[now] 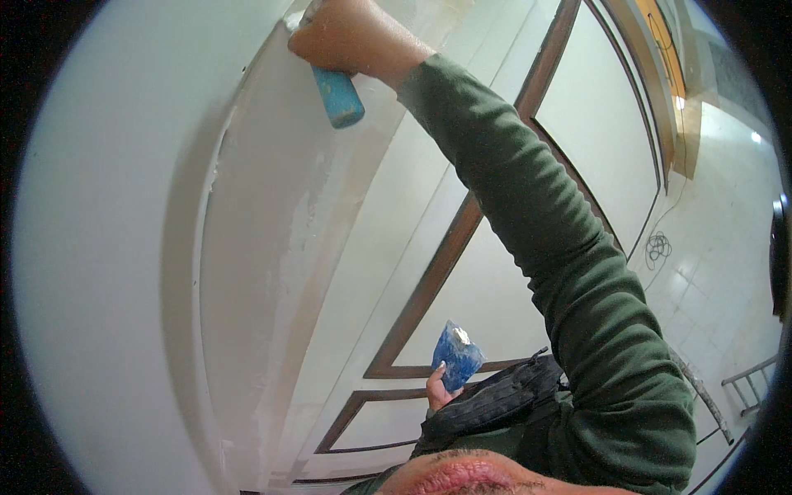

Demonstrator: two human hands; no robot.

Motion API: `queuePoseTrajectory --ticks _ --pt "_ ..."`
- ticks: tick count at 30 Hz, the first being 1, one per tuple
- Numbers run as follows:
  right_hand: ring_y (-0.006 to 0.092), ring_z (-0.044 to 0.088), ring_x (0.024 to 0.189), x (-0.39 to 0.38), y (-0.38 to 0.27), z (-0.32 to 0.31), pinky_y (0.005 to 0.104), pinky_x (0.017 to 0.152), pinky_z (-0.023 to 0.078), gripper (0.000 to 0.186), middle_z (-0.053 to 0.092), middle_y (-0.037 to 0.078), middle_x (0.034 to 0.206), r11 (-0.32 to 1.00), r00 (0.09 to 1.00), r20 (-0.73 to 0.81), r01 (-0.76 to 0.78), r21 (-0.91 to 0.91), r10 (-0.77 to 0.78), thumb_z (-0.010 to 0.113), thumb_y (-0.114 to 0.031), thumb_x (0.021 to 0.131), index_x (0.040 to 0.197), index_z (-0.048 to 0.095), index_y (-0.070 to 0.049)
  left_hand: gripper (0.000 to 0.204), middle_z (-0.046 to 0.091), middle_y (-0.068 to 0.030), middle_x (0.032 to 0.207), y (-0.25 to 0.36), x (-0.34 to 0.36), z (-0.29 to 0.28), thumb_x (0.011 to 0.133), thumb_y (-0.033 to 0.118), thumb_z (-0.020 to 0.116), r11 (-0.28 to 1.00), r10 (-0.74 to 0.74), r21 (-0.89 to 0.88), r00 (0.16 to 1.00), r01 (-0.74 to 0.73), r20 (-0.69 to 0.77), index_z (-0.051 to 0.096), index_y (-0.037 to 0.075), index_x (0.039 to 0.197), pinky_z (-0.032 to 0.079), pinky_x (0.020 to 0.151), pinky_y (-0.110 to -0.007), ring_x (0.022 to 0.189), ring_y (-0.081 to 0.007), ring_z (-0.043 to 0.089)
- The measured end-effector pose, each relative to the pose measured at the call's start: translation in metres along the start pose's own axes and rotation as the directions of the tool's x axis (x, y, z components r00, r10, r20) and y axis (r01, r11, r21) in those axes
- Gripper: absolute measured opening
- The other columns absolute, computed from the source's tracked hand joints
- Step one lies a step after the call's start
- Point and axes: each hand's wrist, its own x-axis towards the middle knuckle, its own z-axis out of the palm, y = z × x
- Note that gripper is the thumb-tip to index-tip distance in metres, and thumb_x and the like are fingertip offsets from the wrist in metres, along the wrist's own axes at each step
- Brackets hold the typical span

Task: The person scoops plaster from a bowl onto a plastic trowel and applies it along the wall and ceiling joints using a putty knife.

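My right hand [351, 37], in a green sleeve, is raised at the top against the pale wall, closed on a tool with a turquoise handle [338, 99]; its working end is mostly hidden by my fingers. The wall strip [272, 247] beside it has uneven pale patches along a seam. Lower down, my left hand [441, 388] grips a blue plastic spreader or palette [456, 359] with a lump of white paste on it.
Brown-framed white panels [594, 107] run beside the wall. On the right are an orange doorway [668, 41], a coiled cable [657, 247] on the tiled floor [701, 206], a metal ladder [751, 388] and a stained rail [714, 408].
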Motion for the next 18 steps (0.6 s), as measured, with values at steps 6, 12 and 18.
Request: queuePoseTrajectory --ticks 6,12,18 --pt "0.0256 0.066 0.068 0.013 0.021 -0.006 0.0351 0.061 0.051 0.013 0.068 0.013 0.078 0.167 0.858 0.393 0.463 -0.870 -0.331 0.061 -0.010 0.081 0.077 0.068 -0.001 0.034 0.066 -0.0091 0.096 -0.003 0.000 0.001 0.089 0.031 0.057 0.999 0.012 -0.046 0.999 -0.014 -0.040 0.054 0.007 0.113 0.043 0.039 -0.031 0.070 -0.0233 0.065" --pt "0.0192 0.059 0.065 -0.014 0.021 -0.033 0.0327 0.058 0.051 0.021 0.060 0.010 0.079 0.855 0.994 -0.104 0.026 0.517 0.032 0.050 -0.012 0.092 0.099 0.061 0.004 0.039 0.065 -0.0120 0.110 0.001 -0.009 0.012 0.088 0.024 0.059 0.995 0.075 -0.069 0.997 -0.074 0.011 0.053 0.004 0.121 0.055 0.080 -0.043 0.096 -0.0277 0.065" --pt "0.0180 0.055 0.063 0.015 0.052 -0.019 0.0332 0.054 0.049 0.031 0.056 0.009 0.081 0.565 0.995 -0.097 0.067 0.822 0.024 0.042 -0.016 0.096 0.117 0.048 0.008 0.040 0.063 -0.0128 0.115 0.007 -0.005 0.014 0.088 0.022 0.059 0.989 -0.003 -0.149 0.999 0.009 0.041 0.052 0.003 0.123 0.049 0.093 -0.045 0.103 -0.0291 0.062"
